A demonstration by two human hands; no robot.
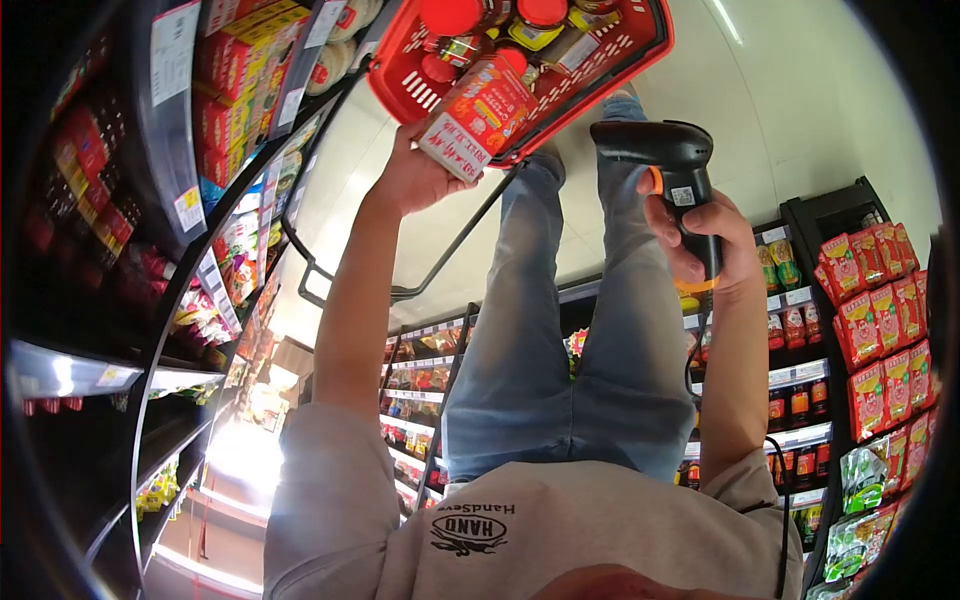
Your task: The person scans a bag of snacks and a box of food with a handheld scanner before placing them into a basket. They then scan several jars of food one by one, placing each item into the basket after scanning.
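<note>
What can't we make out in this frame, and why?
All head view:
- basket: far end cut off by top edge
- basket contents behind red box: hidden
- part of left hand: behind red box
- scanner grip: partly under right hand
- scanner sticker: print too small

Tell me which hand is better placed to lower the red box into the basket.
Left hand, I'd judge: it holds the box near the basket, while the right hand is taken up with the scanner.
</note>
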